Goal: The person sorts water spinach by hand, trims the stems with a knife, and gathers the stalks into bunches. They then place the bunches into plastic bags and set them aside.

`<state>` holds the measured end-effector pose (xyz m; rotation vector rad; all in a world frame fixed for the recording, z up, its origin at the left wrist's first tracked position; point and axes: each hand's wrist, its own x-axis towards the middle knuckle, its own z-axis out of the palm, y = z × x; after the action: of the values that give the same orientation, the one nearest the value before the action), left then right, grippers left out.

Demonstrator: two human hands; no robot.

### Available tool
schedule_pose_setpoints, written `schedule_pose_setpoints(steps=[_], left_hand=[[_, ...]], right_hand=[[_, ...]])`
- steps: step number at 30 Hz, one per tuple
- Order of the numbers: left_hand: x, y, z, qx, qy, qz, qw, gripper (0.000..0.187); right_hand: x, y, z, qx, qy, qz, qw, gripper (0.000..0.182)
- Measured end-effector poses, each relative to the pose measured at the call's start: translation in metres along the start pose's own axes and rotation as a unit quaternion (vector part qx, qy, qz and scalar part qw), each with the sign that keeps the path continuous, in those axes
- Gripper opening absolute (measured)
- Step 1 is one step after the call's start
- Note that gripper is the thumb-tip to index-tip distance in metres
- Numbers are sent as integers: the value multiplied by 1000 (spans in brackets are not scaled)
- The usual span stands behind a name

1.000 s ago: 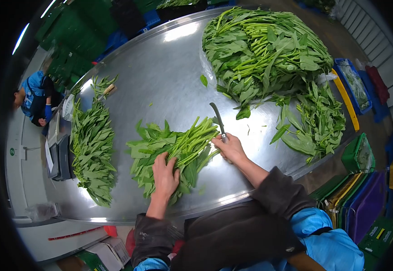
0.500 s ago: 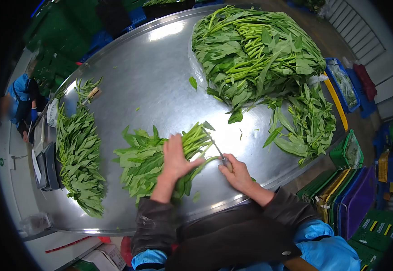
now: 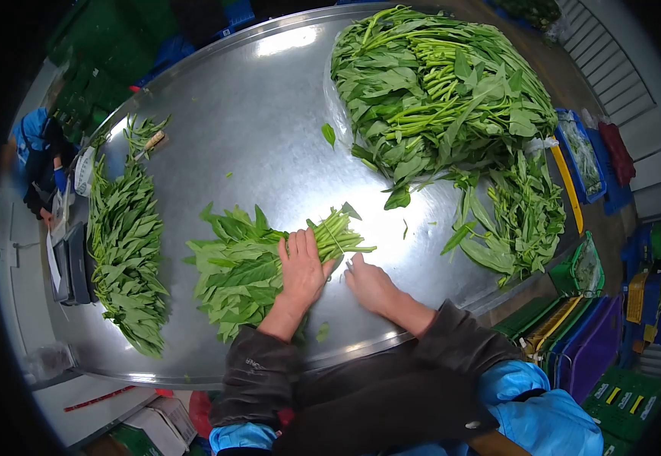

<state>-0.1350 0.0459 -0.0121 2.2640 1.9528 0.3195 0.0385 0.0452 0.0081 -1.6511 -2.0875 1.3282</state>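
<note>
**The knife point(image 3: 348, 266) is now across the stems point(image 3: 338, 226)**

The bunch point(image 3: 235, 273) lies on the metal table point(image 3: 254, 129), in front of the person, with leaves toward the left and stems toward the right. Half a second ago, the left hand point(image 3: 301, 271) was spread wide over this bunch. Now its fingers are straight and almost together, with the thumb apart, and the palm rests on top of the stems. I cannot tell if the fingertips grip anything underneath.

The right hand point(image 3: 377, 287) has moved nearer to the left one. Its fingers are curled closed around the knife handle, which is mostly hidden. The blade appears only as a thin line over the stems, near their ends, so how deep it stands I cannot tell. For the work, this change seems to mean that the bunch is steadied and the blade is in a cutting place, quite close to the left thumb.

The big heap point(image 3: 440, 99) and the smaller pile point(image 3: 529, 216) are on the right side; a long row of greens point(image 3: 125, 254) lies on the left, well apart from both hands.
</note>
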Motion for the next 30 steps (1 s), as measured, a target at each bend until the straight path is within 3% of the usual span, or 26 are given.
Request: schedule_pose_setpoints(steps=[2,7,12,17,20,23,24,26,27,28,29,30], left_hand=[[-1,1,2,14,-6,0,1000,82],[-1,6,6,73,-5,-14,997,85],[1,10,6,44,-11,-51,998,84],[-2,7,10,16,6,-57,998,84],[-2,3,-15,-26,-27,-64,997,88],[-9,-21,-60,-104,52,-76,990,87],[-13,-45,-68,-113,82,-81,987,80],[-17,-89,-87,-170,82,-167,968,58],[-17,-118,-85,-218,51,-210,952,52],[-22,-146,-77,-219,46,-205,953,52],[-25,-173,-66,-155,22,-159,975,51],[-27,-188,-61,-89,0,-111,990,50]], right_hand=[[15,-2,-4,-23,-35,6,999,28],[25,5,1,-44,-22,0,999,28],[-63,36,-12,-49,-74,78,993,27],[-108,36,-60,-70,-78,53,993,28],[-85,35,-73,-56,70,72,993,27],[-75,62,-67,-217,214,-9,952,39],[-76,53,-68,-215,213,-6,953,39],[-78,23,-71,-185,270,-114,938,40],[-77,19,-55,-107,205,-65,971,32],[-75,4,-43,47,68,32,996,30],[-66,16,-12,89,35,-34,995,34],[-61,-3,0,198,-113,80,970,44]])
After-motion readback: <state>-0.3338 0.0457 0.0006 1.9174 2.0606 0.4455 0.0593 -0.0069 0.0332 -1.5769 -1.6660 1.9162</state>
